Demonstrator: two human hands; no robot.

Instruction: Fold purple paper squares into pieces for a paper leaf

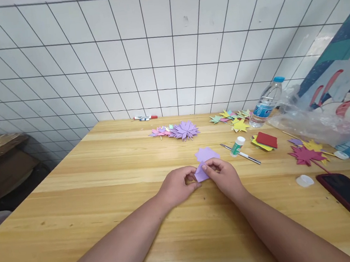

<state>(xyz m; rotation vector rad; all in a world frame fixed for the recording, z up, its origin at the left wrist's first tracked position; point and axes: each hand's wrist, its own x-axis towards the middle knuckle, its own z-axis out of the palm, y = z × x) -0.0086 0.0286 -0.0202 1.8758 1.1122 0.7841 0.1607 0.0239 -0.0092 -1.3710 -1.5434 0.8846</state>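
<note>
Well, from my end I see the paper between both hands: the left hand grips its left corner, and the right hand pinches its right side, thumb on top. A purple cutout lies just beyond; I cannot tell whether they join. The glue stands near the right hand.

bright light, wide-angle edge distortion

No readable text, bottle label blurred, print on glue stick too small
</note>
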